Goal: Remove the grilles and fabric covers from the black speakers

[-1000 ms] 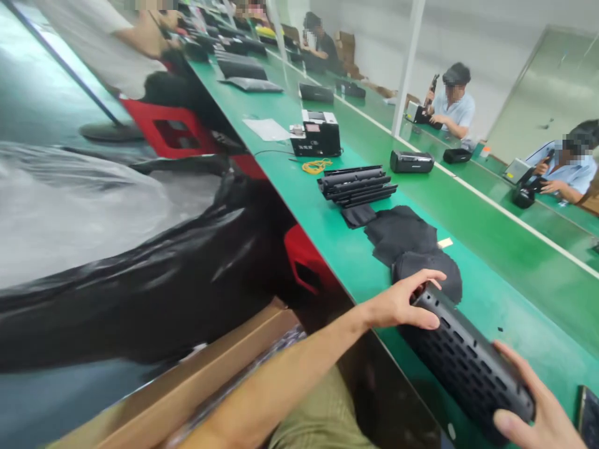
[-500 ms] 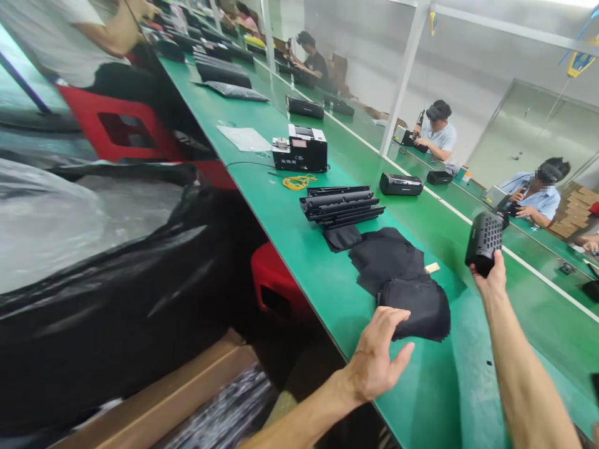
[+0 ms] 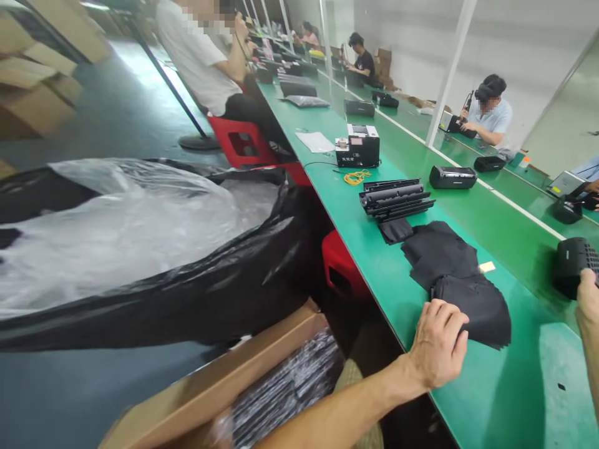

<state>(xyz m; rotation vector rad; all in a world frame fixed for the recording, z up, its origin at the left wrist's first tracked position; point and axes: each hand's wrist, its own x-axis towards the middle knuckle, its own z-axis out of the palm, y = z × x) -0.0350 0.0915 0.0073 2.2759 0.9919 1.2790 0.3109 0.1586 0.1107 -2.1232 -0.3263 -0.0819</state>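
Note:
My right hand (image 3: 588, 298), partly cut off by the right edge, grips a black speaker housing (image 3: 568, 265) with a grid of holes on one side. It is held at the far side of the green bench (image 3: 397, 293). My left hand (image 3: 440, 343) is at the near edge of a stack of black fabric sheets (image 3: 482, 308). Its fingers are bent, the thumb stands apart from them, and nothing shows between them. A second pile of black sheets (image 3: 440, 249) lies just beyond, beside a folded black cloth (image 3: 395, 231) and several long black panels (image 3: 397, 198).
A black-and-white machine (image 3: 358, 148) and a yellow cord (image 3: 357, 178) sit farther up the bench. Another black speaker (image 3: 453, 177) stands on the darker green strip. Left are a plastic-lined black bag (image 3: 154, 231), an open carton (image 3: 219, 374) and red stools (image 3: 344, 265). Other people work along the line.
The view has swung left, so everything appears farther right. My left hand's fingers have bent down more at the fabric stack. My right hand still holds the speaker housing.

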